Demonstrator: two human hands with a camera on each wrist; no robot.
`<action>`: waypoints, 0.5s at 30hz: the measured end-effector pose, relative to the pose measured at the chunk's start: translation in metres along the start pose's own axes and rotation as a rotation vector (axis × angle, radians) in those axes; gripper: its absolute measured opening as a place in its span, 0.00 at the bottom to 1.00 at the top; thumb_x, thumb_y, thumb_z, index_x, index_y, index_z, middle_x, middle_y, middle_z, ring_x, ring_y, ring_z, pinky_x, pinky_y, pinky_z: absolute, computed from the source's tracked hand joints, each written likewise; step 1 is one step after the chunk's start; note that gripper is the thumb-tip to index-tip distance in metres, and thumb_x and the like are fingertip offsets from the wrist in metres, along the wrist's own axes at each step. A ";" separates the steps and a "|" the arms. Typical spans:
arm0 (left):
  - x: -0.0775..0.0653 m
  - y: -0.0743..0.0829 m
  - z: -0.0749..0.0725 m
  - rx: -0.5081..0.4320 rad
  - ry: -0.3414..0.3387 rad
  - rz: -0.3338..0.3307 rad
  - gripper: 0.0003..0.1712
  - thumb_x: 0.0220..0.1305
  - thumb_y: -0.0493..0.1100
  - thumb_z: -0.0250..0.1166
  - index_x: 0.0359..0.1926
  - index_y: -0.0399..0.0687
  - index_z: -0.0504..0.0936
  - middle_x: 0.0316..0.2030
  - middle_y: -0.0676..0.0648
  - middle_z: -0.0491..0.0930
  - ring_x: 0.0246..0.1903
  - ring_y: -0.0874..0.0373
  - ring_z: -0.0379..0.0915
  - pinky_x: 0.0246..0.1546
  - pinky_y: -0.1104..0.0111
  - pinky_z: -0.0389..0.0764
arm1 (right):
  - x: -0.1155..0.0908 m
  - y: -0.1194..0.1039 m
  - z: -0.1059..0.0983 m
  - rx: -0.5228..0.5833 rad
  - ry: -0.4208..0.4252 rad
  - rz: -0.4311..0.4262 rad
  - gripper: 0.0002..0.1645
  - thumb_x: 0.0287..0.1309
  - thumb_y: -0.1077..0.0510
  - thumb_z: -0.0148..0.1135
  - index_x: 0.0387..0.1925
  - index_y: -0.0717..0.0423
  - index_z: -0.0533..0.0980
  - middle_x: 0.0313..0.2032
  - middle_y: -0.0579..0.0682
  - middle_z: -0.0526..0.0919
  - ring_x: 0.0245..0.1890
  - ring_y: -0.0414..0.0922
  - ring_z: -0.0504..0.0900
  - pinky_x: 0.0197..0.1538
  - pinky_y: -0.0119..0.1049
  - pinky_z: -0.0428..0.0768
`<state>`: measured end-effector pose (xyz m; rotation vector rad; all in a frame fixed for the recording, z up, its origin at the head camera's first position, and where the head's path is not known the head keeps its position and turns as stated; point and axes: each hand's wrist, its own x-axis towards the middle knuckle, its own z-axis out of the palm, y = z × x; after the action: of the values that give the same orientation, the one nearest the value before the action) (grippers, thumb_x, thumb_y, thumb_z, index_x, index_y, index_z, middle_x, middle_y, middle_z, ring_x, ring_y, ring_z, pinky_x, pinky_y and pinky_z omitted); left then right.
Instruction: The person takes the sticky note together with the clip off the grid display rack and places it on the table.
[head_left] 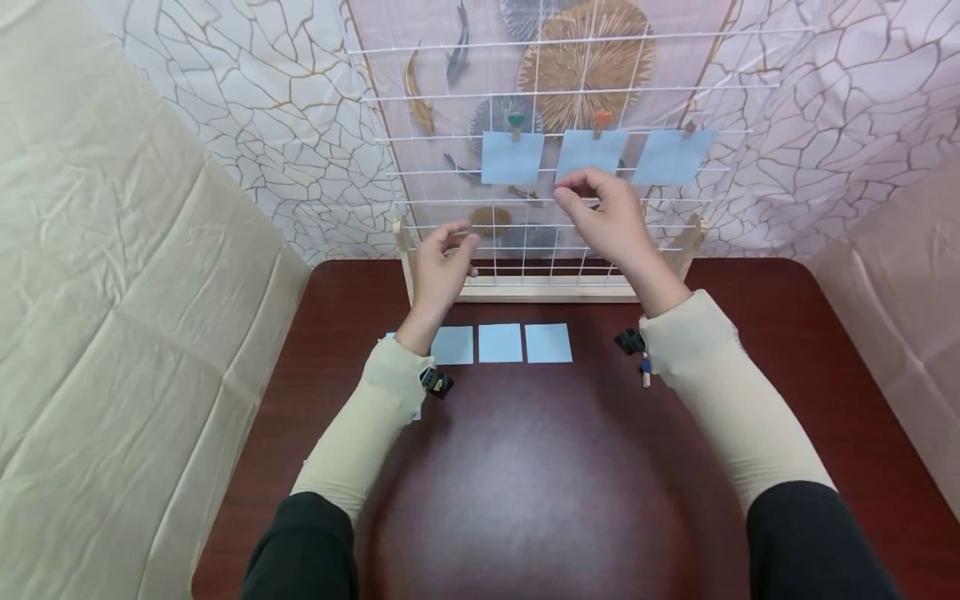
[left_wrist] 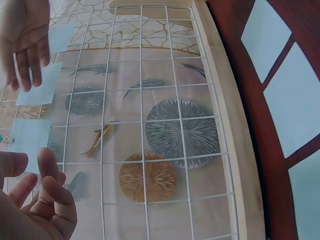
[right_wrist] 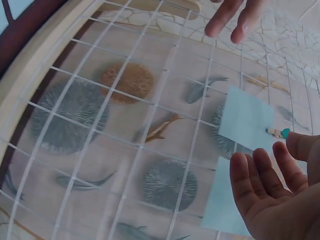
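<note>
Three light blue paper cards hang in a row on a white wire grid [head_left: 551, 200]: a left card [head_left: 512, 162], a middle card [head_left: 581, 150] and a right card [head_left: 672, 158]. A small clip with a green heart [head_left: 516, 121] holds the left one, an orange-topped clip [head_left: 602, 121] the middle one, and a brown clip [head_left: 690, 129] the right one. My right hand [head_left: 607, 218] is in front of the middle card's lower edge, fingers loosely bent, holding nothing visible. Lower and to the left, my left hand [head_left: 442, 271] hovers before the grid with relaxed, empty fingers.
More blue cards, such as one square card [head_left: 500, 342], lie in a row on the dark red table [head_left: 510, 483]. My left forearm partly covers others. A wooden base [head_left: 547, 293] supports the grid. Patterned cloth [head_left: 247, 100] hangs behind, with pale cloth at both sides.
</note>
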<state>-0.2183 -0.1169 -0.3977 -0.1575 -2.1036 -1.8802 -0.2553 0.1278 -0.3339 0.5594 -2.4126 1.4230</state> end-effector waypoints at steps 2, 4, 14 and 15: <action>0.003 0.001 0.002 -0.001 0.005 -0.003 0.17 0.75 0.36 0.64 0.61 0.35 0.83 0.52 0.36 0.86 0.16 0.62 0.77 0.21 0.73 0.79 | 0.004 -0.004 0.000 0.003 0.007 -0.008 0.16 0.76 0.54 0.63 0.52 0.63 0.85 0.49 0.56 0.87 0.48 0.39 0.81 0.51 0.31 0.78; 0.005 0.002 0.004 -0.006 0.019 -0.007 0.17 0.75 0.36 0.63 0.60 0.36 0.83 0.52 0.37 0.86 0.17 0.58 0.80 0.18 0.74 0.76 | 0.007 -0.008 0.001 0.003 0.007 -0.011 0.17 0.76 0.53 0.63 0.53 0.63 0.84 0.49 0.55 0.87 0.48 0.39 0.81 0.51 0.31 0.78; 0.021 0.010 0.012 -0.058 0.037 0.009 0.17 0.76 0.35 0.62 0.62 0.34 0.81 0.53 0.35 0.85 0.17 0.61 0.79 0.17 0.74 0.76 | 0.023 -0.022 0.004 0.023 0.017 -0.016 0.18 0.77 0.53 0.61 0.56 0.61 0.83 0.51 0.53 0.87 0.52 0.42 0.81 0.52 0.33 0.78; 0.022 0.011 0.013 -0.063 0.041 0.013 0.18 0.76 0.35 0.62 0.62 0.33 0.81 0.52 0.35 0.85 0.17 0.61 0.79 0.17 0.75 0.76 | 0.024 -0.023 0.004 0.019 0.022 -0.020 0.18 0.77 0.54 0.61 0.57 0.61 0.83 0.51 0.53 0.87 0.52 0.42 0.81 0.51 0.32 0.79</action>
<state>-0.2384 -0.1060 -0.3816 -0.1452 -2.0131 -1.9263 -0.2662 0.1093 -0.3076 0.5679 -2.3720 1.4374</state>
